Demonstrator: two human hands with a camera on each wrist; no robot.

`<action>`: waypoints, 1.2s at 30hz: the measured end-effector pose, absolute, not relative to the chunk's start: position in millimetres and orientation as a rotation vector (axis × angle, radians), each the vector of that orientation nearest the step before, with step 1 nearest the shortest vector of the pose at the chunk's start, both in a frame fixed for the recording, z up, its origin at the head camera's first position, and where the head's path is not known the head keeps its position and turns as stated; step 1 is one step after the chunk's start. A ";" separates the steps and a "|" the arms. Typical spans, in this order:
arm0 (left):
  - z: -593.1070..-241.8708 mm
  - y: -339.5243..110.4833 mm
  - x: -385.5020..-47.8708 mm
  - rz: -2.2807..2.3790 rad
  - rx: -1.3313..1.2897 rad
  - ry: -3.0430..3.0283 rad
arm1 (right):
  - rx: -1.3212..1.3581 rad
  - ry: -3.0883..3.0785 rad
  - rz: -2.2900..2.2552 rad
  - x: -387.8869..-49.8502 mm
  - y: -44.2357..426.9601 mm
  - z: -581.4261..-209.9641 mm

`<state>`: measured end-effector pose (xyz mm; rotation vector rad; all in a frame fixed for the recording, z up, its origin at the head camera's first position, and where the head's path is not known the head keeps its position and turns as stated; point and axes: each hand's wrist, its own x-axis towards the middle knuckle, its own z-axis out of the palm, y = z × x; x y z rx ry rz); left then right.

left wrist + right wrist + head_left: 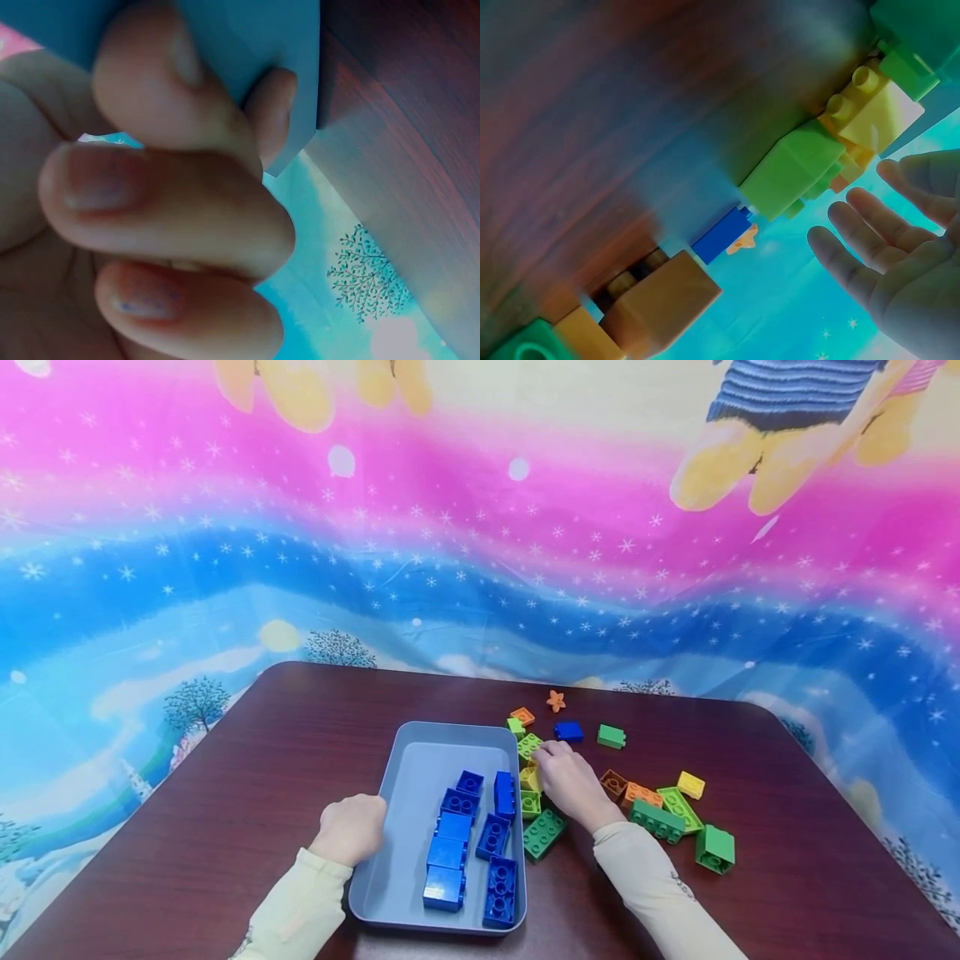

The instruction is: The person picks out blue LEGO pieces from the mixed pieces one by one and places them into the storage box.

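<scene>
My left hand (pixel 349 828) grips the left wall of a grey tray (pixel 412 760); in the left wrist view its fingers (pixel 180 214) are curled, with the tray's wall (pixel 296 82) between thumb and fingers. Several blue toy bricks (pixel 447 853) lie in the tray's right half. Just right of the tray, my right hand (pixel 573 783) hovers beside yellow and lime bricks. The right wrist view shows that hand (pixel 900 255) with loosely spread fingers and nothing held, near a yellow brick (pixel 881 112) and a lime brick (pixel 791 169).
Right of the right hand lie a brown brick (pixel 612 785), an orange brick (pixel 642 794), green bricks (pixel 716 849) and a yellow one (pixel 691 785). Farther back are a blue brick (pixel 568 732), a green brick (pixel 611 736) and an orange flower piece (pixel 555 701). A printed curtain (pixel 450 568) hangs behind the table.
</scene>
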<state>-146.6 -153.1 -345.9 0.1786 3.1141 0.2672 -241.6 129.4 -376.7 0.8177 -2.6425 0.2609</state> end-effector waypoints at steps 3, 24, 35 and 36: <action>-345.3 -152.7 -146.8 0.266 0.173 3.109 | 0.815 -2.638 0.263 -242.5 131.4 -376.6; -345.3 -152.7 -146.2 0.266 0.193 3.123 | 0.787 -2.648 0.219 -251.1 135.3 -379.2; -348.0 -153.3 -147.7 0.267 0.170 3.106 | 0.819 -2.629 0.189 -257.0 134.6 -372.5; -348.9 -153.6 -148.0 0.267 0.172 3.110 | 0.813 -2.639 0.183 -257.6 134.6 -372.2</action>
